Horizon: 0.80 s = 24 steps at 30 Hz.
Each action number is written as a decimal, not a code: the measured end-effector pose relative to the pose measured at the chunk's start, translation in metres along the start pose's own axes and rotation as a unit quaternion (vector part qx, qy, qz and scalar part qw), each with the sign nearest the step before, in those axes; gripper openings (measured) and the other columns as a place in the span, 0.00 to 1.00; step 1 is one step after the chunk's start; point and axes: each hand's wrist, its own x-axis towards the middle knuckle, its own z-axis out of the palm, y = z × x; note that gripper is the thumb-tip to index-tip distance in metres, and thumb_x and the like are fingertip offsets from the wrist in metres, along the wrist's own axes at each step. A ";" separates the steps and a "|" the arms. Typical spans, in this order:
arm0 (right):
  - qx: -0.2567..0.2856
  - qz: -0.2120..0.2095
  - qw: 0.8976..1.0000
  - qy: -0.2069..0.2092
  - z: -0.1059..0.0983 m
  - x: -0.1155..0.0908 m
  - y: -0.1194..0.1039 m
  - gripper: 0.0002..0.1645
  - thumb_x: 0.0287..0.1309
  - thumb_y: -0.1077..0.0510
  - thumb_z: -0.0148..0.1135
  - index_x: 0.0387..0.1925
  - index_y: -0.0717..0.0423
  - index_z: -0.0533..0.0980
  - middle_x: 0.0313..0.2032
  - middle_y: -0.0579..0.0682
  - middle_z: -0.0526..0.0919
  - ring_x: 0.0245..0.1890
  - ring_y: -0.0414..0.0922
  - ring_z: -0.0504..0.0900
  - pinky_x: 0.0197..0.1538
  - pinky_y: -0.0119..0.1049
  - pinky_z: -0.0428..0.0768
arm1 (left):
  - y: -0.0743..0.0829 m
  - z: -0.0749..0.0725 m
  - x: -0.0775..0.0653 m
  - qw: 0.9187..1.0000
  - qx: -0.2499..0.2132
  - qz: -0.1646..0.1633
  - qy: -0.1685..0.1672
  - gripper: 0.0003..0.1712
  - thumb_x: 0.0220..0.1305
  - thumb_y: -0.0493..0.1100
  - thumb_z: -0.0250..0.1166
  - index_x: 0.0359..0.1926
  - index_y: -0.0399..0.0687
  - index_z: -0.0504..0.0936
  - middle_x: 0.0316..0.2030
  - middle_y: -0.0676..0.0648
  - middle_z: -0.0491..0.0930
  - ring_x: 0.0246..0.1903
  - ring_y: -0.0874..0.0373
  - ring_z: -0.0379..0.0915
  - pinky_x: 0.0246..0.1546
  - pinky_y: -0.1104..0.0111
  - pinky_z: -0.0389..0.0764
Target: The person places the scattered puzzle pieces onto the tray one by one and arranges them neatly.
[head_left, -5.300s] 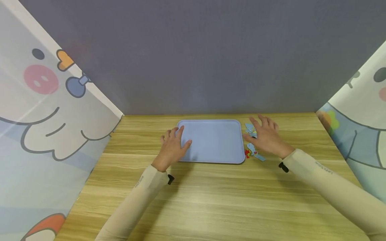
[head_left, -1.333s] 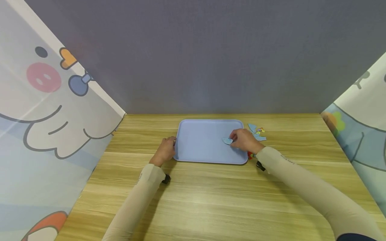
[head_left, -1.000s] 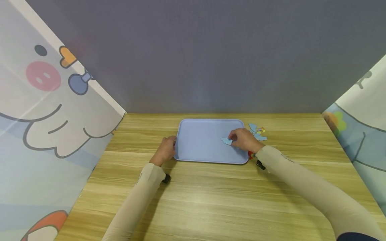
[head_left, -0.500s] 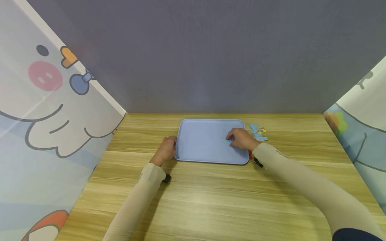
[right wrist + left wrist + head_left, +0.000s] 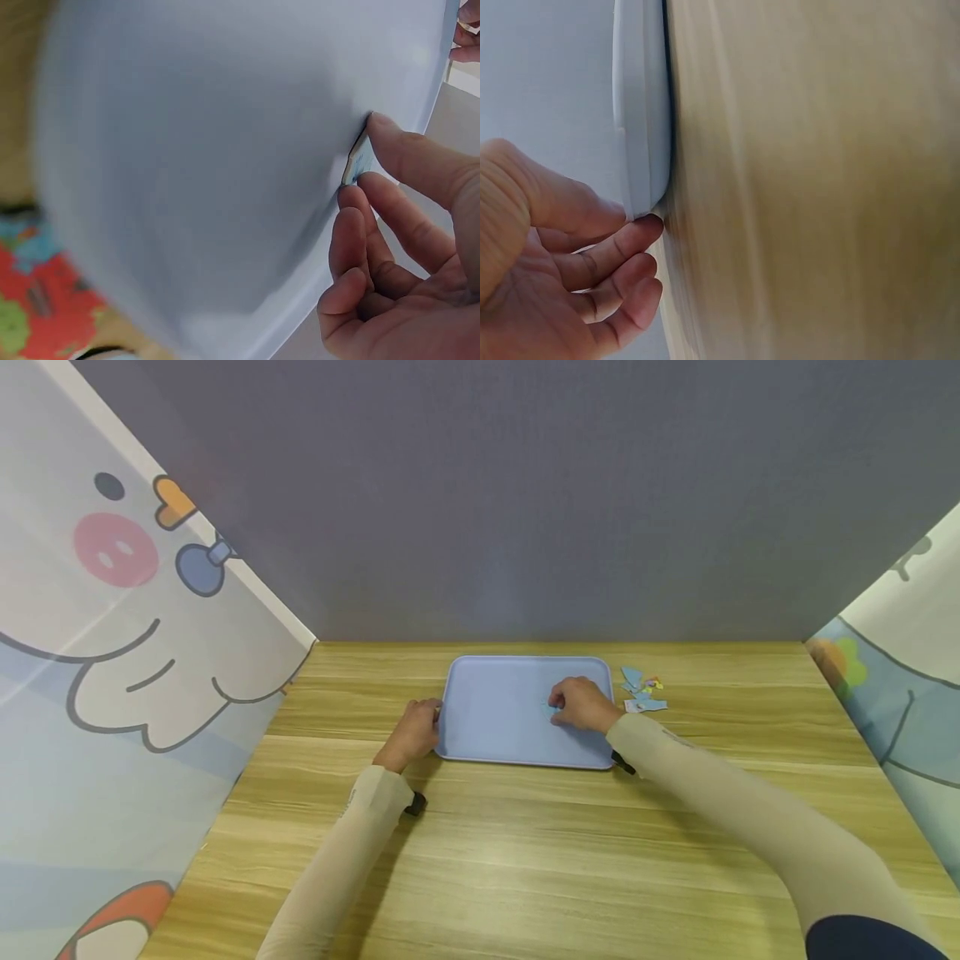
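A shallow light-blue tray [image 5: 487, 714] lies on the wooden table. My left hand [image 5: 412, 735] grips its left edge; in the left wrist view the thumb is at the rim, with the fingertips curled against the outside. Over the right half of the tray, my right hand [image 5: 587, 703] pinches a thin light-blue puzzle piece [image 5: 360, 159] between thumb and fingers. The piece stands tilted close to the tray floor in the right wrist view, and the fingers cover most of it in the head view.
Several loose puzzle pieces [image 5: 647, 704], mostly light blue, lie on the table just right of the tray. A red and green piece [image 5: 52, 300] shows blurred in the right wrist view. A grey panel [image 5: 480, 527] stands behind the table, with cartoon-printed panels [image 5: 112, 635] on both sides.
Both hands started spread above the tray and pieces. The left now grips the tray's edge; the right has taken a puzzle piece and lately shifted a little left over the tray with it.
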 end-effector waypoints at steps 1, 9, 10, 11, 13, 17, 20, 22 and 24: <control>-0.001 0.000 1.000 0.000 0.000 0.001 -0.001 0.12 0.41 0.63 0.75 0.31 0.61 0.82 0.28 0.50 0.80 0.33 0.48 0.76 0.44 0.44 0.73 | 0.000 0.000 0.000 1.000 0.001 0.000 0.000 0.23 0.60 0.28 0.56 0.58 0.29 0.70 0.45 0.36 0.77 0.48 0.42 0.65 0.48 0.56 0.71; 0.001 0.002 1.000 0.009 0.005 0.009 -0.009 0.13 0.42 0.62 0.75 0.33 0.63 0.82 0.30 0.52 0.81 0.34 0.48 0.77 0.45 0.44 0.73 | -0.001 0.000 0.001 1.000 -0.001 0.001 0.004 0.23 0.61 0.29 0.56 0.58 0.29 0.71 0.44 0.37 0.78 0.47 0.42 0.66 0.48 0.56 0.72; 0.002 0.004 1.000 0.009 0.006 0.010 -0.010 0.14 0.43 0.62 0.75 0.33 0.63 0.82 0.31 0.52 0.81 0.34 0.49 0.77 0.45 0.44 0.73 | -0.001 0.000 0.001 1.000 -0.004 0.000 0.003 0.23 0.61 0.29 0.56 0.58 0.29 0.71 0.43 0.37 0.78 0.47 0.42 0.66 0.48 0.57 0.72; 0.004 0.007 1.000 0.009 0.007 0.012 -0.011 0.14 0.43 0.62 0.75 0.34 0.63 0.82 0.31 0.52 0.81 0.35 0.49 0.76 0.45 0.44 0.73 | -0.001 0.000 0.002 1.000 -0.005 -0.001 0.004 0.23 0.61 0.29 0.56 0.58 0.29 0.71 0.43 0.37 0.78 0.47 0.42 0.66 0.48 0.57 0.72; 0.008 0.009 1.000 0.009 0.009 0.015 -0.014 0.14 0.43 0.62 0.75 0.34 0.63 0.82 0.32 0.52 0.81 0.36 0.49 0.76 0.45 0.44 0.73 | -0.001 0.000 0.002 1.000 -0.006 -0.004 0.004 0.23 0.60 0.28 0.57 0.58 0.29 0.71 0.42 0.38 0.78 0.46 0.43 0.66 0.47 0.57 0.72; 0.008 0.011 1.000 0.014 0.014 0.025 -0.018 0.15 0.43 0.62 0.75 0.35 0.63 0.82 0.33 0.52 0.81 0.37 0.49 0.77 0.46 0.43 0.73 | -0.001 0.000 0.003 1.000 -0.005 -0.008 0.004 0.23 0.60 0.29 0.57 0.58 0.30 0.72 0.41 0.39 0.79 0.45 0.45 0.66 0.46 0.58 0.72; 0.008 0.005 1.000 0.022 0.019 0.032 -0.022 0.14 0.44 0.63 0.74 0.35 0.64 0.82 0.34 0.54 0.81 0.38 0.50 0.77 0.46 0.43 0.74 | 0.000 -0.001 0.002 1.000 -0.003 -0.009 0.002 0.23 0.61 0.30 0.57 0.58 0.30 0.72 0.41 0.39 0.79 0.45 0.45 0.65 0.46 0.59 0.72; 0.012 0.004 1.000 0.025 0.021 0.036 -0.026 0.14 0.45 0.63 0.74 0.36 0.64 0.82 0.36 0.55 0.81 0.39 0.51 0.76 0.46 0.43 0.74 | 0.001 -0.002 0.002 1.000 -0.002 -0.006 0.003 0.22 0.61 0.30 0.56 0.57 0.29 0.72 0.42 0.38 0.79 0.44 0.44 0.66 0.46 0.58 0.72; 0.014 0.009 1.000 0.025 0.024 0.041 -0.029 0.14 0.46 0.63 0.73 0.37 0.64 0.82 0.37 0.55 0.81 0.40 0.51 0.76 0.47 0.43 0.74 | 0.001 -0.002 0.002 1.000 0.001 -0.002 0.005 0.22 0.61 0.29 0.56 0.57 0.29 0.73 0.42 0.37 0.79 0.45 0.43 0.66 0.46 0.58 0.72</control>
